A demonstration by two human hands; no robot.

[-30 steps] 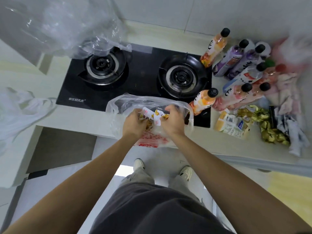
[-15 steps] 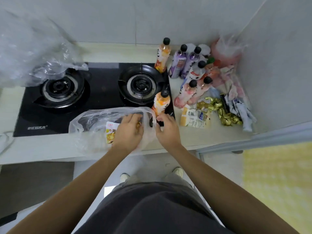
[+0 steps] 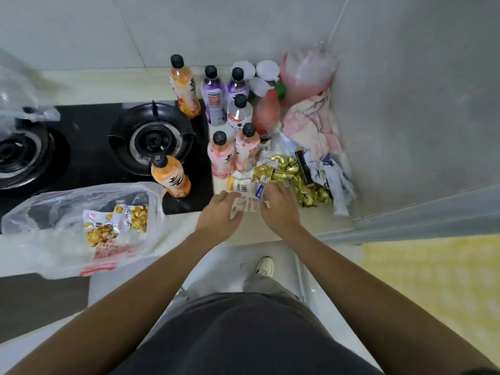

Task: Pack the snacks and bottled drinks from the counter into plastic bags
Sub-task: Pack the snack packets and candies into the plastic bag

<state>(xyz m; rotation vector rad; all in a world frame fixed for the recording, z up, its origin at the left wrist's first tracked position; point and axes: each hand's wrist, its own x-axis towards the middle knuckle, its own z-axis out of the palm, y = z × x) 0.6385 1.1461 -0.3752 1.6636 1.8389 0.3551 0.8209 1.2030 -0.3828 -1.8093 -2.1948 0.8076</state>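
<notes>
Pale tiled walls close in the corner of your counter [image 3: 273, 228], with the black two-burner stove [image 3: 113, 147] set into it. Both your hands are at the counter's front edge, on either side of a small pile of white snack packets [image 3: 247, 197]. Your left hand [image 3: 220, 215] has its fingers curled against the left side of the packets, and your right hand [image 3: 278, 208] curls over their right side; whether either hand has a firm grip cannot be told, since the packets are partly hidden between them.

Just beyond your right hand lies a heap of gold-wrapped sweets [image 3: 292, 171], and further right of it some white-and-blue wrappers [image 3: 335, 180] against the wall. Straight ahead of your hands stand two pink bottles [image 3: 232, 155], with purple bottles [image 3: 226, 96], a clear bottle [image 3: 239, 115] and a red one [image 3: 267, 112] behind them. An orange bottle [image 3: 171, 177] stands on the stove just left of your left hand, a second orange bottle [image 3: 184, 87] far beyond it.

Well to the left of your left hand, the clear plastic bag [image 3: 67, 234] lies on the counter, mouth toward you, with yellow-printed snack packs [image 3: 116, 223] inside.
</notes>
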